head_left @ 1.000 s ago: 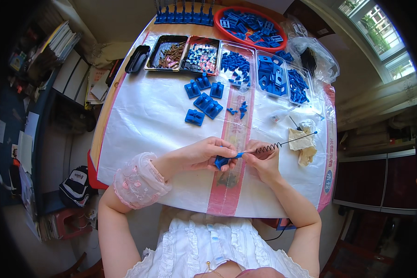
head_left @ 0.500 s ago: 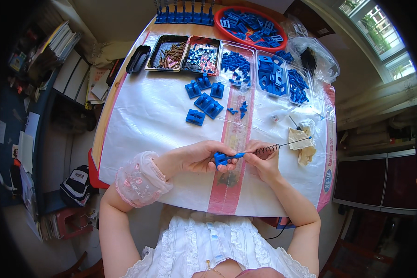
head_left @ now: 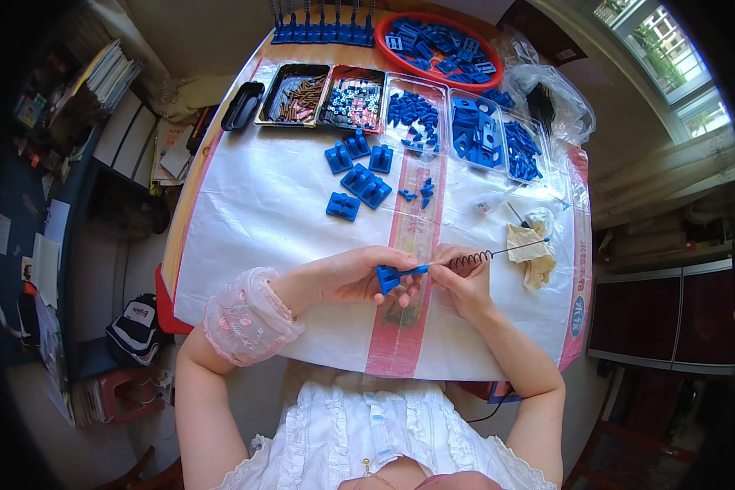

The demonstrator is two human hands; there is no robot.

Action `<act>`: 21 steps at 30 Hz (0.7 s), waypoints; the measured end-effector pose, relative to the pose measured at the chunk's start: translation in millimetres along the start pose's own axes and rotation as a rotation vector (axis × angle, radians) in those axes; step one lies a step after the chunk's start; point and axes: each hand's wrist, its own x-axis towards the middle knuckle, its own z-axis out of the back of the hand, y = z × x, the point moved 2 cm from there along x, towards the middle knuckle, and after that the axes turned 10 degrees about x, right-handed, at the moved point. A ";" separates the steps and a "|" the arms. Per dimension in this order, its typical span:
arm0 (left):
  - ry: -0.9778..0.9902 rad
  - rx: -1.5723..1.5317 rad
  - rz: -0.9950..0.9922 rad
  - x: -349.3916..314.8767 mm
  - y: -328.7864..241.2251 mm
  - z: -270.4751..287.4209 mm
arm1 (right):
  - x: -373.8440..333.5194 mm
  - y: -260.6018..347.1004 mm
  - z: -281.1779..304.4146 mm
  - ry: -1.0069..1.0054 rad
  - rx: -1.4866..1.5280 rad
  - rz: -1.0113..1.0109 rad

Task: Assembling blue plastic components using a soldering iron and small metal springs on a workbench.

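Observation:
In front of my chest, my left hand (head_left: 366, 273) is closed round a blue plastic part (head_left: 389, 280) with a flat base and a narrow neck pointing right. My right hand (head_left: 465, 284) pinches the neck's end between thumb and finger. A dark coil spring (head_left: 474, 259) comes out of the right fist, and a thin rod with a small blue tip (head_left: 546, 240) runs on from it to the right. My fingers hide the joint between neck and spring. Beyond my hands lie several blue base pieces (head_left: 367, 185) and a few small blue pegs (head_left: 426, 192).
Along the far side stand a tray of brass-coloured screws (head_left: 270, 111), a tray of small nuts (head_left: 328, 124) and clear boxes of blue parts (head_left: 443, 131). Behind them are a red basin (head_left: 381, 42) and a rack with upright springs (head_left: 322, 37). A beige cloth (head_left: 532, 260) lies right.
The blue part has turned in my left fingers, so its base now shows edge-on at the left. My right hand has stayed nearly in place on the spring end.

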 end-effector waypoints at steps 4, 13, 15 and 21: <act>-0.039 0.070 -0.071 -0.8 -1.9 0.2 | 0.1 0.7 -1.4 -0.005 0.002 0.000; -0.091 0.177 -0.060 -6.2 -3.7 -9.5 | 0.1 -2.0 -1.0 0.047 -0.025 0.057; -0.081 0.188 -0.089 -4.6 -0.7 -6.4 | 0.0 -1.5 -2.2 0.062 -0.056 0.082; -0.061 0.221 -0.121 -2.8 0.4 -3.7 | 0.7 1.7 -9.8 -0.004 -0.038 0.073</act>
